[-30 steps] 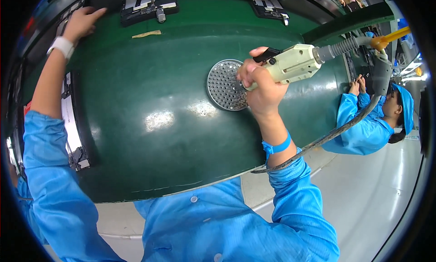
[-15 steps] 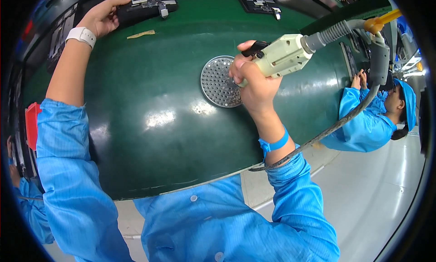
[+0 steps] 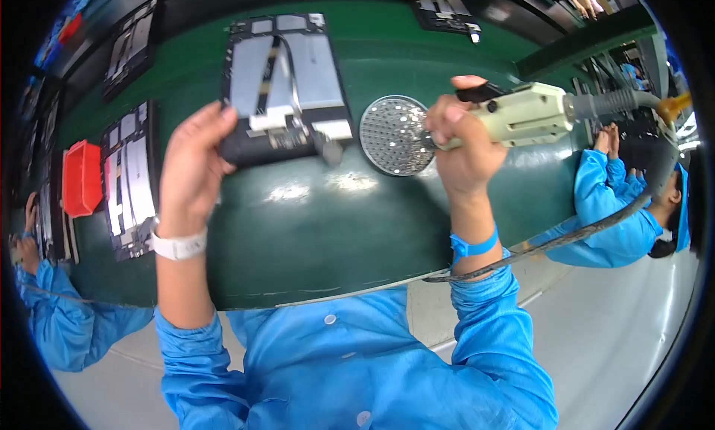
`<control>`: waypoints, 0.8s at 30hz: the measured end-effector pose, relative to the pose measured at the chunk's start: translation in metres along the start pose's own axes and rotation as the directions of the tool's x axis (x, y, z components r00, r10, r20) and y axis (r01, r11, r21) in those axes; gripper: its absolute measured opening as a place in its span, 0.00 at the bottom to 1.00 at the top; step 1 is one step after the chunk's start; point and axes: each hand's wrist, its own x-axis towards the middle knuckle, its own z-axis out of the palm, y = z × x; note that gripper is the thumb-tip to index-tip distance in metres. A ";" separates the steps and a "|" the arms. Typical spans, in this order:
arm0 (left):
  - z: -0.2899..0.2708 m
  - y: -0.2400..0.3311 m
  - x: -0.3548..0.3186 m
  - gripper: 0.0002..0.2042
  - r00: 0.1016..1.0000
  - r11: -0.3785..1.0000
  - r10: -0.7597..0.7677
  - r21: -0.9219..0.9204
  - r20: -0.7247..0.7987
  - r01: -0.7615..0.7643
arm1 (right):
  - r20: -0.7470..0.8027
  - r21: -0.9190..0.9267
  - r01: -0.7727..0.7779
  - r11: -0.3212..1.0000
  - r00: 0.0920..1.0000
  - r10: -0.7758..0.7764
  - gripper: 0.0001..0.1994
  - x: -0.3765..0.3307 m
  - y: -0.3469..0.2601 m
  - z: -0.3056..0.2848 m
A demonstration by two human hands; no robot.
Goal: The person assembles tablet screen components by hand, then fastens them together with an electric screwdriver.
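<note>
Glossy green bench (image 3: 320,240), grey floor (image 3: 596,318); left hand (image 3: 194,158) grips device (image 3: 316,68); right hand (image 3: 471,147) grips driver (image 3: 529,115).

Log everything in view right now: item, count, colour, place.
Opened tablet: 1, black and silver, left of centre
Other opened tablets: at least 3, black and silver, left, upper left, upper right
Tray: 1, red, left
Round plate: 1, silver, centre
Power tool: 1, cream, right of centre
Cable: 1, grey, right
Bench: 1, green, across the middle
Floor: 1, grey, lower right
Co-workers: 2, blue sleeves, left and right edges
Wristbands: 2, white and blue, one per wrist
Left hand: 1, bare, gripping the tablet
Right hand: 1, bare, around the tool
Own sleeves: 2, blue, lower edge
</note>
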 end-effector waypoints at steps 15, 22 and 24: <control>0.040 -0.018 -0.043 0.11 0.376 -0.326 0.204 0.424 0.904 -0.845 | 0.078 -0.048 -0.022 0.999 0.997 0.026 0.17 -0.008 0.003 0.013; 0.032 -0.011 -0.036 0.12 0.336 -0.304 0.154 0.368 0.929 -0.879 | 0.024 0.042 -0.051 0.998 0.998 0.050 0.15 -0.008 0.004 0.014; 0.034 -0.005 -0.038 0.12 0.368 -0.307 0.152 0.398 0.917 -0.864 | 0.024 0.039 -0.064 0.997 0.998 0.063 0.15 -0.008 0.005 0.012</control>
